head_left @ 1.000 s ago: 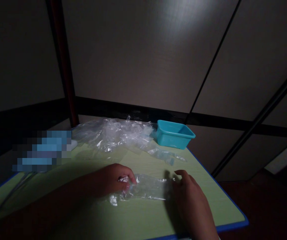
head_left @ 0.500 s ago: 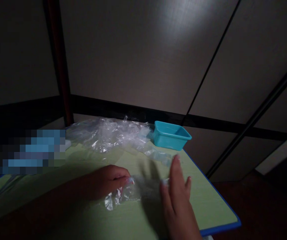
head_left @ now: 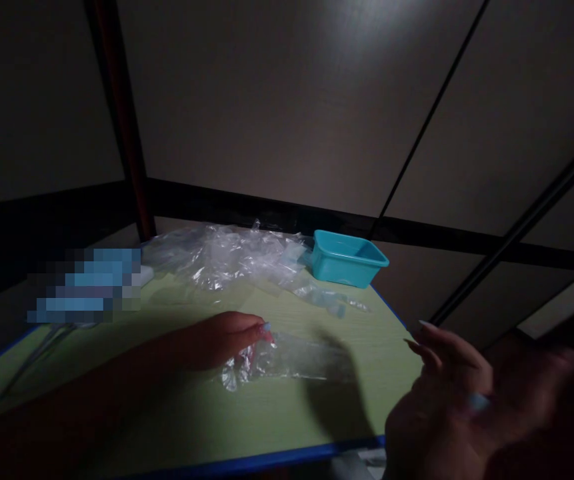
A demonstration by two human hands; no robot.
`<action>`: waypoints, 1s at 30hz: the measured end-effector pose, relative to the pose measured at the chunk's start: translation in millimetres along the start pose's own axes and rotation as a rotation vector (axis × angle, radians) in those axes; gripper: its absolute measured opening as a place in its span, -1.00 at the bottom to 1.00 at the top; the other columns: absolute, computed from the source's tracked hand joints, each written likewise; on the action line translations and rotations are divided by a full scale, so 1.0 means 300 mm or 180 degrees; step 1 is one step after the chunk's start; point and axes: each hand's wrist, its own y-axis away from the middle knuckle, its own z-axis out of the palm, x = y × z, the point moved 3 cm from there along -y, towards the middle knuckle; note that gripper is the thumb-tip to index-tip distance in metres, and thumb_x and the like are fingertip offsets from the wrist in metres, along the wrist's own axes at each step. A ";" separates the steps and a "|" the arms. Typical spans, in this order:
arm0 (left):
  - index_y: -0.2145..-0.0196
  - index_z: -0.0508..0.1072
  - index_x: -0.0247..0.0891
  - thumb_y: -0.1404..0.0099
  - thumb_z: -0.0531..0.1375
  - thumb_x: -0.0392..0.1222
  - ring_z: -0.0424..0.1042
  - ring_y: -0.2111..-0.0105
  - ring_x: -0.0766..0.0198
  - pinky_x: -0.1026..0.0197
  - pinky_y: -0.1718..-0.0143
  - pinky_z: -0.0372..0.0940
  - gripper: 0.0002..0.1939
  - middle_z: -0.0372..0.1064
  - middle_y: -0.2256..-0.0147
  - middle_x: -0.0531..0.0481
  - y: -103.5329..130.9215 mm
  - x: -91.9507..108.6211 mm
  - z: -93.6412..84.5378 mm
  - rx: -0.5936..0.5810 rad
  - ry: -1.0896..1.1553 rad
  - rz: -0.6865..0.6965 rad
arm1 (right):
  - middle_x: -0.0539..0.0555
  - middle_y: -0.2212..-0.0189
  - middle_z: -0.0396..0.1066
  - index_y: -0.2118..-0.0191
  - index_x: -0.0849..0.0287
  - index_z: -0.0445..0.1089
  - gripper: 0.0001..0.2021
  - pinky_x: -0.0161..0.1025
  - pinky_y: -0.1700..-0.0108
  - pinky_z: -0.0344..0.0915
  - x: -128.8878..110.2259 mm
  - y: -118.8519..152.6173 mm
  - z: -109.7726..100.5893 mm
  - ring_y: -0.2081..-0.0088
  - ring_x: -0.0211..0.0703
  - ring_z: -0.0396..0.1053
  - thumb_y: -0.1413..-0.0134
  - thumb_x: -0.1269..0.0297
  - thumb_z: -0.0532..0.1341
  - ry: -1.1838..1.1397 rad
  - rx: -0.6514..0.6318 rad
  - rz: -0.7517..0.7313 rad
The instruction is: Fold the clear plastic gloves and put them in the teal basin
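Main risk, I'd say: the clear bag [head_left: 301,358] creasing or swinging askew, b/c only one end is pinned; its other end lies loose on the worktop [head_left: 391,360], on the near side of the blue tub [head_left: 341,270]. Thin film like that could prob. slip or stretch if the pinch slackens or tugs sideways. Another poss. snag: the loose strip of film [head_left: 324,300], just nearer than the tub, might cling to the bag if the two got brushed together (static's a guess, can't be seen). The pile of bags [head_left: 227,260] left of the tub looks light enough to slide if knocked. Dim light + see-through film = edges easy to misjudge.

Re the grip: the left hand [head_left: 234,337], nearer than the tub and well to its left, has thumb and fingers closed on the bag's crumpled left end. A scrunched bit pokes out under the fingers; the rest runs flat from the grip, rightward, to a spot in front of the tub. The right hand [head_left: 449,400] is nearer than the tub and off to its right, past the worktop's edge, fingers loosely parted, nothing visible in it (partly blurred, tho), well apart from the bag.
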 end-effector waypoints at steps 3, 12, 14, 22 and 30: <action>0.16 0.42 -0.29 -0.31 -0.06 0.10 0.34 0.40 0.26 0.27 0.37 0.18 -0.55 0.38 0.43 0.01 0.002 0.019 0.006 -0.0077 -0.0119 0.0050 | 0.17 -0.26 -0.22 -0.27 0.13 -0.54 -0.41 0.08 -0.13 -0.05 -0.075 -0.032 0.047 -0.25 0.04 -0.23 -0.21 0.22 -0.22 -0.0300 -0.0134 -0.0529; 0.21 0.39 -0.23 -0.15 0.17 0.07 0.27 0.40 0.29 0.32 0.38 0.10 -0.65 0.33 0.37 0.06 0.026 0.055 -0.017 0.0208 -0.1182 0.0530 | 0.05 -0.26 -0.23 -0.25 -0.07 -0.29 -0.51 0.19 -0.17 -0.26 -0.071 -0.018 0.201 -0.26 -0.05 -0.27 -0.23 0.10 -0.21 0.0594 -0.1580 -0.0837; 0.23 0.35 -0.24 -0.04 0.24 0.13 0.25 0.34 0.23 0.28 0.34 0.10 -0.55 0.30 0.31 0.01 0.033 0.073 -0.025 0.0438 -0.1539 0.0727 | 0.03 -0.26 -0.24 -0.25 -0.09 -0.29 -0.52 0.19 -0.17 -0.26 -0.082 -0.021 0.193 -0.26 -0.06 -0.28 -0.24 0.11 -0.24 0.0627 -0.1603 -0.0792; 0.18 0.30 -0.22 0.13 0.30 0.20 0.17 0.19 0.08 0.16 0.16 0.10 -0.37 0.19 0.18 -0.08 0.042 0.085 -0.020 0.0526 -0.2043 0.1193 | -0.01 -0.27 -0.26 -0.24 -0.12 -0.27 -0.54 0.20 -0.17 -0.29 -0.092 -0.025 0.190 -0.26 -0.05 -0.33 -0.24 0.12 -0.23 0.0704 -0.1657 -0.0729; 0.36 0.35 -0.23 -0.06 0.28 -0.07 0.15 0.17 0.13 0.20 0.17 0.09 -0.75 0.16 0.16 -0.06 0.040 0.082 -0.011 0.0334 -0.2213 0.1255 | -0.02 -0.26 -0.26 -0.24 -0.13 -0.26 -0.54 0.22 -0.16 -0.29 -0.085 -0.027 0.195 -0.26 -0.08 -0.33 -0.24 0.12 -0.23 0.0702 -0.1651 -0.0771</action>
